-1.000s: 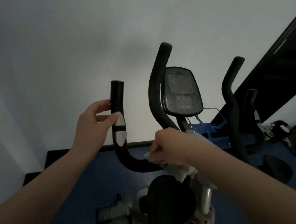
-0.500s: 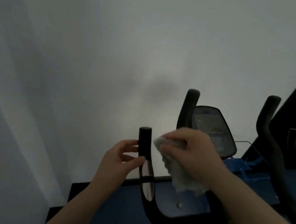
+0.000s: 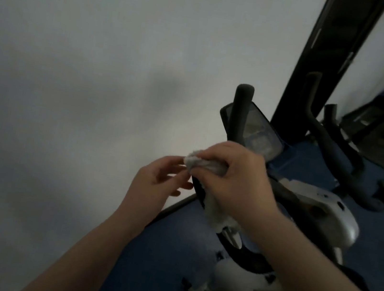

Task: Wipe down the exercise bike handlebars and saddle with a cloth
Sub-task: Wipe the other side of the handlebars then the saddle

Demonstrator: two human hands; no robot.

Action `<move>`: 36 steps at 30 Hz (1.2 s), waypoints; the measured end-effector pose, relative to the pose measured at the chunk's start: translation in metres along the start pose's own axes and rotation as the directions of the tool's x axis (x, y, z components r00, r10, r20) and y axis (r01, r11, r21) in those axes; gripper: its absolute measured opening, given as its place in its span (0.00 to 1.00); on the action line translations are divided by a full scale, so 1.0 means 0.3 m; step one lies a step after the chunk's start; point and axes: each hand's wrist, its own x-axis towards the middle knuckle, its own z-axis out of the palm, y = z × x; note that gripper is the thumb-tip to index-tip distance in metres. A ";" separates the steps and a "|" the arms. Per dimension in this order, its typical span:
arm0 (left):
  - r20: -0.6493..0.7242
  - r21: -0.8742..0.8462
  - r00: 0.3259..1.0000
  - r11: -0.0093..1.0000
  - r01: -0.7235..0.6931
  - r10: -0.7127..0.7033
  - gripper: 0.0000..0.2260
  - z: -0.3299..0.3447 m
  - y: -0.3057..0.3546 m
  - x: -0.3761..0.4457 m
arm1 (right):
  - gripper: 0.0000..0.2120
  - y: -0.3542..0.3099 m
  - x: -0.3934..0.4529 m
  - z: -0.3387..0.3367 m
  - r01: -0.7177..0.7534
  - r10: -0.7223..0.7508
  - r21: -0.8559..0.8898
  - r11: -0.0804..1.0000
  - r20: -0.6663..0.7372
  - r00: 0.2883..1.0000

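Note:
My right hand [image 3: 236, 177] is closed around a pale fluffy cloth [image 3: 215, 215], pressing it over the top of the black left handlebar grip [image 3: 199, 194], which the cloth mostly hides. My left hand [image 3: 158, 181] hovers just left of that grip, fingers apart, fingertips near the cloth's edge, holding nothing that I can see. A second upright black handlebar [image 3: 240, 112] rises behind my right hand, in front of the bike's console [image 3: 260, 133]. The saddle is not clearly in view.
A plain white wall fills the left and top. A tall dark-framed mirror [image 3: 333, 57] stands at the right and reflects the bike's bars. The grey-white bike body [image 3: 333, 213] and blue floor [image 3: 168, 255] lie below.
My right hand has carried the cloth from the handlebar's lower bend up onto the top of the left grip. My left hand has let go of that grip. The view has swung left and down.

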 end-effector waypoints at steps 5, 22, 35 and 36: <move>-0.069 0.010 0.992 0.994 -0.107 0.107 0.09 -0.001 0.029 -0.030 | 0.07 0.033 -0.194 0.135 0.007 -0.042 -0.125 0.992 -0.275 0.961; 0.189 0.559 0.806 0.614 -0.557 0.560 0.12 0.173 -0.150 -0.165 | 0.12 0.145 -0.581 0.132 -0.197 0.094 -0.099 0.975 -0.623 0.777; 0.221 0.574 0.788 0.577 -0.581 0.574 0.10 0.192 -0.181 -0.170 | 0.10 0.019 -0.518 0.156 -0.094 1.000 0.996 -0.009 0.010 0.010; 0.219 0.573 0.784 0.573 -0.585 0.581 0.10 0.194 -0.180 -0.170 | 0.09 0.028 -0.509 0.146 -0.072 0.999 0.997 -0.037 0.036 -0.014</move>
